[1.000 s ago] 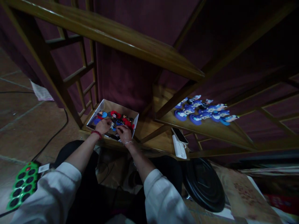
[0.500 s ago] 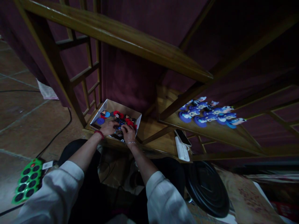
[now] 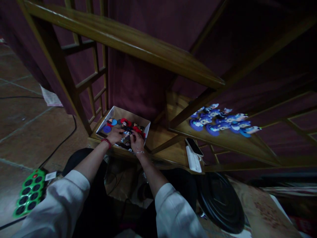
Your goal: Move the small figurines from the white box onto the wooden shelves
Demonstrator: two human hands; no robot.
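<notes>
Meeting inside the box (image 3: 133,118), both hands close in on a small figure (image 3: 127,133) from either side! The left hand (image 3: 116,136) curls its fingers at one flank, the right hand (image 3: 137,141) bends in at the other; whether either truly pinches it, I cannot tell. Two-sided contact probably keeps so light a piece from twisting. And look at that box: it sits on the lower shelf (image 3: 170,150), its raised walls likely there to stop loose parts, like the purple disc (image 3: 107,129), from straying. Over to the upper shelf (image 3: 237,145), where blue figures (image 3: 223,126) stand grouped, broad bases presumably keeping them upright. The phone (image 3: 194,147) lies by the white object (image 3: 193,161), well apart from the hands, apparently out of the way.
</notes>
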